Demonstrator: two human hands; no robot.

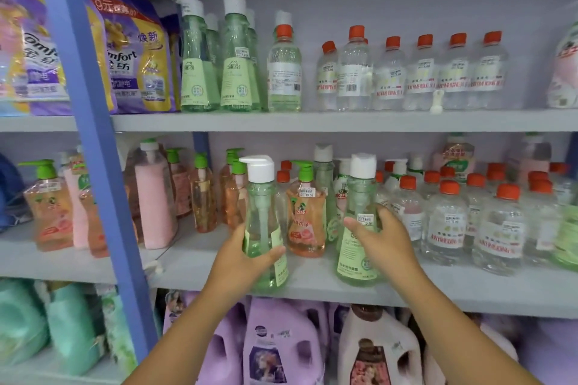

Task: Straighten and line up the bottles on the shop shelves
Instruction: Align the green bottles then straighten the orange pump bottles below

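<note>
Left hand (247, 255): your fingers wrap the pale green clear pump bottle (266, 228).
Right hand (380, 236): grips the matching white-capped green bottle (358, 228).
Remaining: the middle grey shelf (438, 291) looks unaligned.

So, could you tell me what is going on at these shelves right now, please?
A person is tidying the middle shelf. The left hand grips a clear green bottle with a white flip cap, and the right hand grips a matching green bottle with its label facing out. Both bottles stand upright near the shelf's front edge, either side of an orange pump bottle with a green top.
</note>
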